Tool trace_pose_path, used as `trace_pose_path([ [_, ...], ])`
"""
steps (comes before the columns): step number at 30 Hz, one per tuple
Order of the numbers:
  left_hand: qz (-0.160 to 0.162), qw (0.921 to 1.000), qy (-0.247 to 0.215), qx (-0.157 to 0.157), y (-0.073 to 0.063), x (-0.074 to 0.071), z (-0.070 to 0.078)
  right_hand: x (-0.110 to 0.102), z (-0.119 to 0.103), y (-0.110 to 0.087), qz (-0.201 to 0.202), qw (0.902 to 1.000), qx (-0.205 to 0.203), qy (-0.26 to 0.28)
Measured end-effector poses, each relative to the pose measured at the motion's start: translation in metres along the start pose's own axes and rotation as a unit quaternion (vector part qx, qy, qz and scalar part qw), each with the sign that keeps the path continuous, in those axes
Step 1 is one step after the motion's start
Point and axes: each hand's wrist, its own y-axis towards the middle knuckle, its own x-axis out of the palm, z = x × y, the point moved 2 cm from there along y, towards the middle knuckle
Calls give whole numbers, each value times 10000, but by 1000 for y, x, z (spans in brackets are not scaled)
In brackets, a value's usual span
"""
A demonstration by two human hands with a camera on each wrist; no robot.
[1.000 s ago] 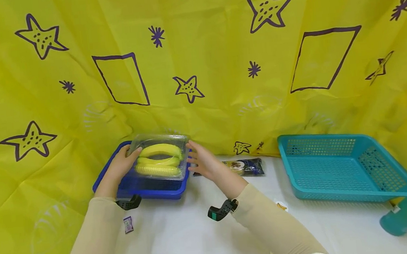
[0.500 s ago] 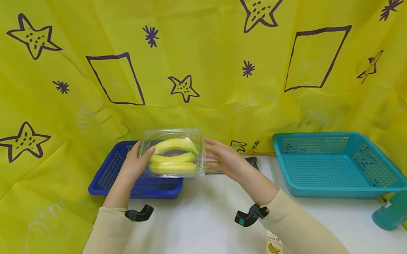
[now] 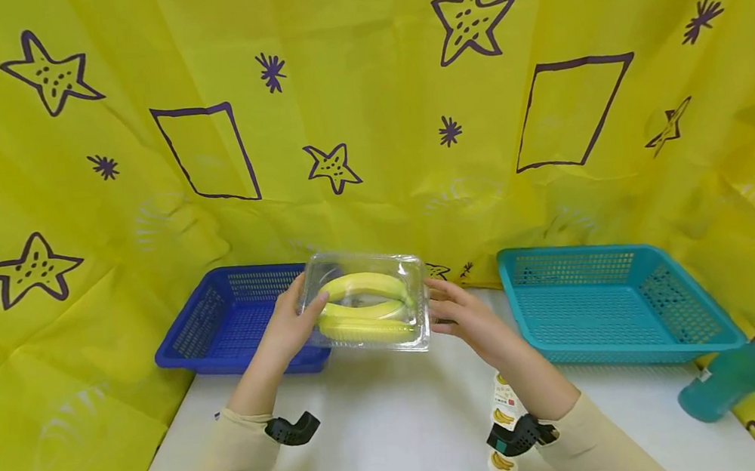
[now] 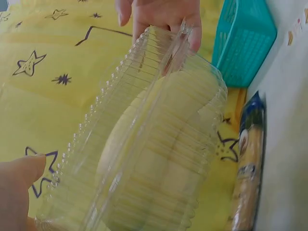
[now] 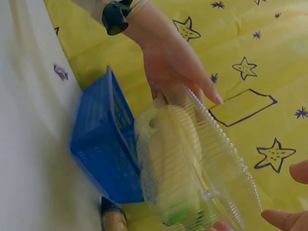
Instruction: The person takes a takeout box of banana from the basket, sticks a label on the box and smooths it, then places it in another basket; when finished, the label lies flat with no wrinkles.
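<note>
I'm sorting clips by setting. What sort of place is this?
Probably an indoor spot staged for handling things: a star-patterned yellow sheet hangs behind a white tabletop, which holds a blue basket and a teal basket.

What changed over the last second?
Clear container with bananas moved right, from over the blue basket to mostly past its right rim. Left hand, still holding it, and right hand, at its right edge, travelled along; no grip visibly gained or released. The blue basket, teal basket and bottle stayed put.
</note>
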Motion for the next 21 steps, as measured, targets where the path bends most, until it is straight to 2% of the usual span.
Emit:
trace_pose_path([
  [4,-17,9998,-106,156,-5,21,-1,-14,12,-12,169,9993,113,-317],
  [9,-12,9997,-195,152,-13,45,-7,-29,26,-25,321,9975,157,-605],
  [16,43,9981,-605,107,-17,71,-15,-38,48,-40,401,9969,112,-669],
  [21,52,9971,-753,106,-20,87,-23,-40,65,-46,500,9964,336,-594],
])
